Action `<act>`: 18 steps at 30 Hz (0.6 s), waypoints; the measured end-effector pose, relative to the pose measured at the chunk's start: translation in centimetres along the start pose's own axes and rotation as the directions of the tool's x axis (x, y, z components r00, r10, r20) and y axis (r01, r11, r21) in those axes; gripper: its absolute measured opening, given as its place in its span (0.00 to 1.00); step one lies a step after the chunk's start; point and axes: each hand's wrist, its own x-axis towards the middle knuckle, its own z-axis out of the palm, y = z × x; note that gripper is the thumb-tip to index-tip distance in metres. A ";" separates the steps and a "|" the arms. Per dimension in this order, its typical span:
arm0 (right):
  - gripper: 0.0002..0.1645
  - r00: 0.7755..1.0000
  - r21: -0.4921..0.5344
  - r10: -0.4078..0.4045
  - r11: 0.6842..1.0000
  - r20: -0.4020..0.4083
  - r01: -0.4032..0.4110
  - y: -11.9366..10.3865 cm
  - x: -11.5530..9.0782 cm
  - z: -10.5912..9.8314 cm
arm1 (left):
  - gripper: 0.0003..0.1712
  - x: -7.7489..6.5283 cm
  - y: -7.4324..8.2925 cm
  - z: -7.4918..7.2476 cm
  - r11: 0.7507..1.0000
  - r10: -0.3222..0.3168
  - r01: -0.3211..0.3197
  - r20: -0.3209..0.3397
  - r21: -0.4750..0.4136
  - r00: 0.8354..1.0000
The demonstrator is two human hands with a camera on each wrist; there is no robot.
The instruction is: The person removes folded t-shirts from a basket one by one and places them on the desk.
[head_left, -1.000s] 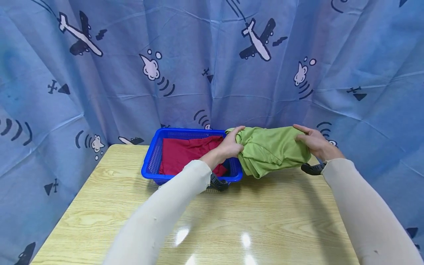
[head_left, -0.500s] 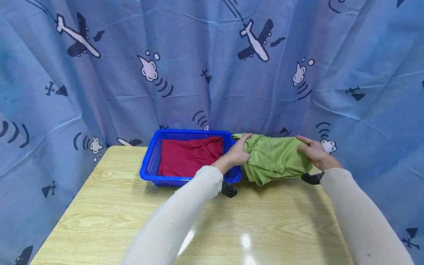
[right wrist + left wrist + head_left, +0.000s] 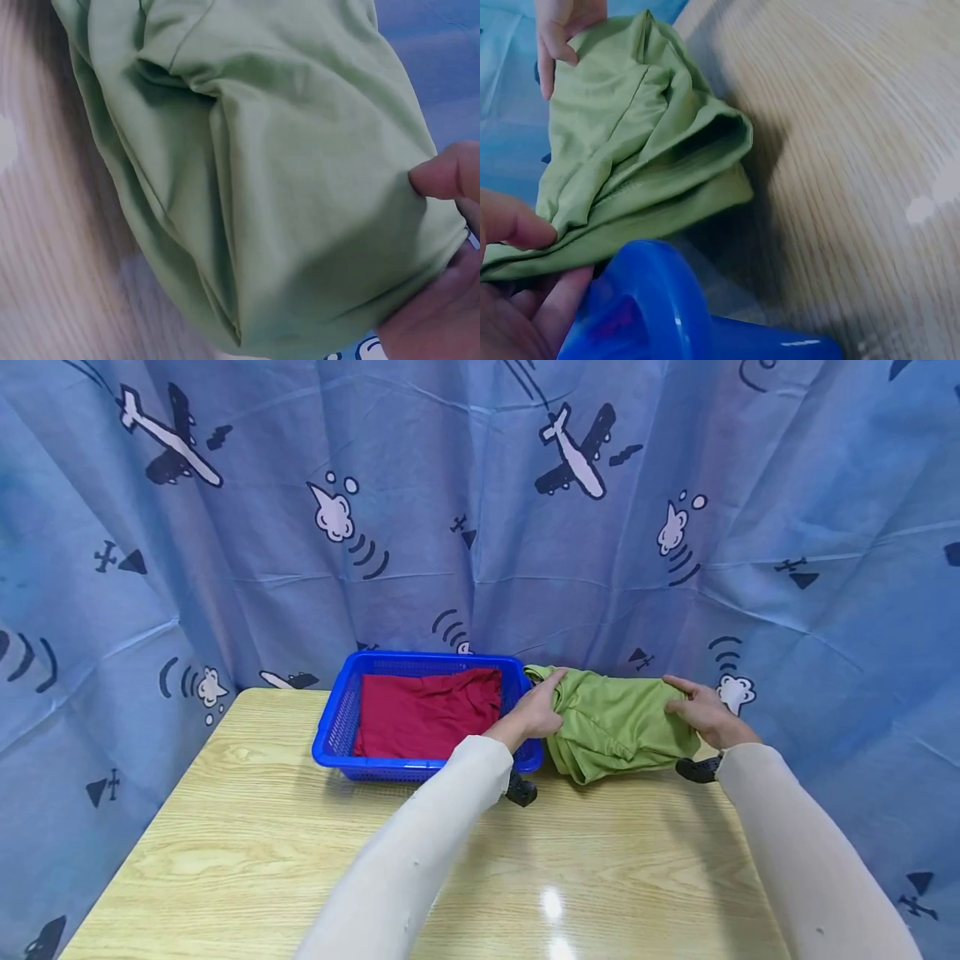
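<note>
A folded green garment (image 3: 618,722), several layers thick, is held by both hands at the right back of the table. My left hand (image 3: 534,710) pinches its left edge, thumb on top and fingers underneath, right by the basket's rim. At the opposite end my right hand (image 3: 701,710) grips the cloth, its thumb (image 3: 442,172) lying over the upper face. In the left wrist view, the garment's open fold (image 3: 712,139) faces the table. Beside it stands a blue plastic basket (image 3: 337,762) with a folded red garment (image 3: 423,714) inside.
The wooden table (image 3: 247,843) runs up to a blue curtain (image 3: 420,485) printed with airplanes. The basket's right end sits close against the green garment. Black wrist devices (image 3: 520,789) hang under both wrists.
Both hands have lowered the green garment toward the table, the left hand shifting a little right, off the basket. More of the red garment shows now.
</note>
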 end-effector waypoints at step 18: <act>0.46 0.998 -0.042 -0.055 0.998 -0.017 0.054 0.5 0.4 1.6 | 0.51 0.7 0.1 -0.1 0.956 0.003 -0.004 0.002 0.295 1.000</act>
